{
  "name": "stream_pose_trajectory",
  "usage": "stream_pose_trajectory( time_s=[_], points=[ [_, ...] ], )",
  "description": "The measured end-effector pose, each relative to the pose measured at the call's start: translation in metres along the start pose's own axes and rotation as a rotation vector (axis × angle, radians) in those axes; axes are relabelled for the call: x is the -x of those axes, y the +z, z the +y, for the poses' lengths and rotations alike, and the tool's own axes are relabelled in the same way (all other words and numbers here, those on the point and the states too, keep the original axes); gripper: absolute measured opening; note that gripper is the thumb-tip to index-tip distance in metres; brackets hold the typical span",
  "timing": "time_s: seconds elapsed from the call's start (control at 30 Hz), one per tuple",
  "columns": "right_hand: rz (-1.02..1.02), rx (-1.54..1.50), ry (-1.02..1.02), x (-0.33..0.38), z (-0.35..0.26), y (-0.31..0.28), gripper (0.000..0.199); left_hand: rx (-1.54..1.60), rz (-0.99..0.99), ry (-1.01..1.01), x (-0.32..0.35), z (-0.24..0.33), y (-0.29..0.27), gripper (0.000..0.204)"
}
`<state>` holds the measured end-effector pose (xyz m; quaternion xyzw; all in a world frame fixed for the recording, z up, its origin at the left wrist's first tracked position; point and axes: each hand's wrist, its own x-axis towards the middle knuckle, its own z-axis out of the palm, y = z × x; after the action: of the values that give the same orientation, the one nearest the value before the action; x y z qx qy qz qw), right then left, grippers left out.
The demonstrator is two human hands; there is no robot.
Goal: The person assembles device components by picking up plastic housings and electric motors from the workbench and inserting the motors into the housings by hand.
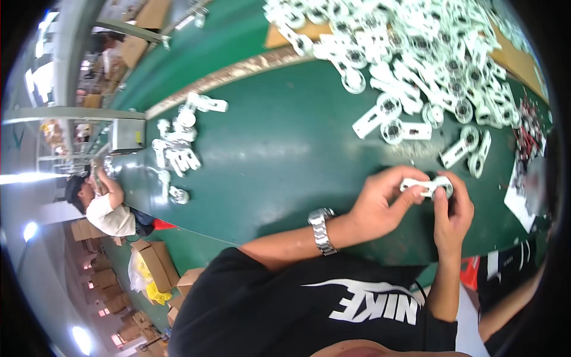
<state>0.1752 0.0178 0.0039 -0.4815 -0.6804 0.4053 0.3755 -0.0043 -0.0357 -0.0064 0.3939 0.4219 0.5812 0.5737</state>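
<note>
A small white plastic part (424, 186), with a slotted arm and a round ring end, is held level between my two hands just above the green table (273, 154). My left hand (380, 201) pinches the slotted end between thumb and fingers. The ring end is gripped by my right hand (455, 215), its thumb on the near side. Just beyond my hands lie a loose white part (461, 146) and a second one (479, 156) beside it. Farther off, a large heap of similar white parts (416, 53) spreads over the table's far side.
Another cluster of white parts (178, 143) lies on the left. Small red and black pieces (528, 134) and a white sheet (518, 205) are at the right. A co-worker's arm (513, 303) shows at the lower right; a seated person (110, 208) works at the far left near cardboard boxes (159, 265).
</note>
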Motion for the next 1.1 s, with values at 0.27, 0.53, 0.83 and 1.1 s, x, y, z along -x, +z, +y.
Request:
stream_pose_trajectory(
  time_s=[0.27, 0.53, 0.83, 1.1],
  points=[
    [-0.050, -0.292, 0.028, 0.010, 0.004, -0.002, 0.029, 0.082, -0.035, 0.040, 0.004, 0.005, -0.010, 0.023],
    [0.002, -0.115, -0.047, -0.004, -0.012, -0.002, 0.019, -0.165, 0.234, 0.261, -0.039, 0.092, -0.047, 0.017],
    [-0.011, -0.035, -0.241, -0.009, -0.010, -0.006, 0.010, -0.724, 0.367, 0.583, -0.155, 0.166, -0.112, 0.055],
    [0.021, 0.040, -0.262, 0.002, -0.001, -0.002, 0.010, -1.261, -0.016, 0.789, -0.042, 0.077, -0.047, 0.011]
  ],
)
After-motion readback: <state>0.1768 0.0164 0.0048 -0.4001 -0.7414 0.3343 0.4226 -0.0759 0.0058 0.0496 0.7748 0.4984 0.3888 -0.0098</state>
